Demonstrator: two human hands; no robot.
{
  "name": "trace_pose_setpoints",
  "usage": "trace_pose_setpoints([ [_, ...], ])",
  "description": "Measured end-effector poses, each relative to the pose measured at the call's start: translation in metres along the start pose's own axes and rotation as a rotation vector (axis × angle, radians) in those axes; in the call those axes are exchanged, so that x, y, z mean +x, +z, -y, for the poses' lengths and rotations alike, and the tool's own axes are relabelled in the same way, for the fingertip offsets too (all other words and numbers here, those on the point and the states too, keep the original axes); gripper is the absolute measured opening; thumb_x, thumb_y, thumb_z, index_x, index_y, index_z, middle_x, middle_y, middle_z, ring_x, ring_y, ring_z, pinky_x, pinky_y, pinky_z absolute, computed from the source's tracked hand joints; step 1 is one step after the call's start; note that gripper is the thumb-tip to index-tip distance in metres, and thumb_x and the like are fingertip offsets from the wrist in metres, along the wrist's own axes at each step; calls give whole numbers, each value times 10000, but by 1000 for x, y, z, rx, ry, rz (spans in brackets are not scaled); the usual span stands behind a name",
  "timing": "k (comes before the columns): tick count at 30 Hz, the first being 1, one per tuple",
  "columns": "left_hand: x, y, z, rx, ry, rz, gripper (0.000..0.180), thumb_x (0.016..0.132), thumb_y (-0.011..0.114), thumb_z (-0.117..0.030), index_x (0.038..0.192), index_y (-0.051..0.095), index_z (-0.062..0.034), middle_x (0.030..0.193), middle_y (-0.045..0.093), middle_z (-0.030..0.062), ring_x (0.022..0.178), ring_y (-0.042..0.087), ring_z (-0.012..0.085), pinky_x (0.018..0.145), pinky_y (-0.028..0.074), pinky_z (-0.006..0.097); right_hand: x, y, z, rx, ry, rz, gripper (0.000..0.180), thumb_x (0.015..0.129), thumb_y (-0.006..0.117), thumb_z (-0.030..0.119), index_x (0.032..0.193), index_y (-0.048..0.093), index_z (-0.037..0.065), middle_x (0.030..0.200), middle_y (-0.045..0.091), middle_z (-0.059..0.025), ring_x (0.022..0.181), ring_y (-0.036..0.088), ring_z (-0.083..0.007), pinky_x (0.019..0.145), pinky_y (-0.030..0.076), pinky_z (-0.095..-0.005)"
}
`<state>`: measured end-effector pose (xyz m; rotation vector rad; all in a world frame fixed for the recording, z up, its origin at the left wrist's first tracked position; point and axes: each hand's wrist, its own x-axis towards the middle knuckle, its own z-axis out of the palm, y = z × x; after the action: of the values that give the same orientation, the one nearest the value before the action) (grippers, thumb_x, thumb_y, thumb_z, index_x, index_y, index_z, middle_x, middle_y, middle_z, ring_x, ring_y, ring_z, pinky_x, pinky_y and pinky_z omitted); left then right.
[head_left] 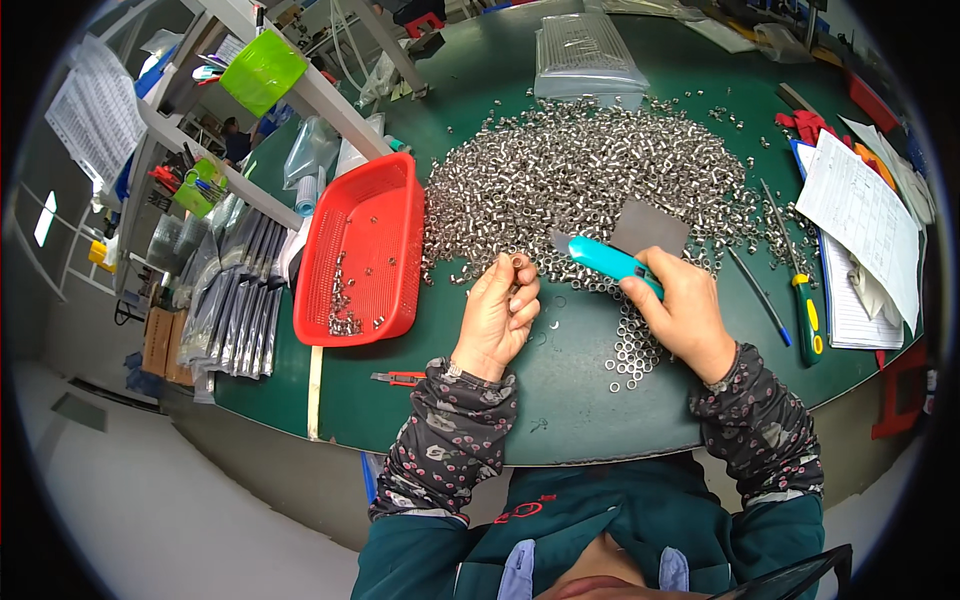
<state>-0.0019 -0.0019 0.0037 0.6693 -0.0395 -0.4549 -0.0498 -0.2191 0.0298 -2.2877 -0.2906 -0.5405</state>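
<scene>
Between thumb and fingertips, my left hand (pixel 497 315) pinches a small metal ring (pixel 518 261) above the table's near part. My right hand (pixel 685 310) is wrapped round a turquoise utility knife (pixel 610 262), its blade pointing left toward my left hand, a short gap apart from the ring. Behind both hands spreads a large heap of small shiny metal rings (pixel 590 170). A looser cluster of rings (pixel 630 350) lies flat on the table beside my right hand. A grey flat plate (pixel 650 229) rests at the heap's near edge, behind the knife.
A red plastic basket (pixel 408 250) with some rings inside stands left of the heap. A red cutter (pixel 400 378) lies near it. On the right are a yellow-green screwdriver (pixel 808 320), a pen (pixel 760 297) and papers (pixel 865 215). Clear plastic trays (pixel 588 55) sit at the back.
</scene>
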Motion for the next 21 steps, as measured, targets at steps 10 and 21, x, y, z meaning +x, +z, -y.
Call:
trace_pose_setpoints([
  [10,-3,2,-1,-2,-46,-57,272,917,444,-311,870,494,-47,753,443,28,511,329,53,359,243,164,0,1,0,-1,-7,24,249,796,592,287,825,554,43,651,558,-125,578,555,-310,510,415,-389],
  [21,-6,14,0,263,-58,169,236,925,406,-248,876,489,-33,783,440,51,555,337,73,402,249,149,5,-5,-2,18,0,-10,236,801,582,280,811,550,46,661,567,-128,595,564,-315,512,420,-396],
])
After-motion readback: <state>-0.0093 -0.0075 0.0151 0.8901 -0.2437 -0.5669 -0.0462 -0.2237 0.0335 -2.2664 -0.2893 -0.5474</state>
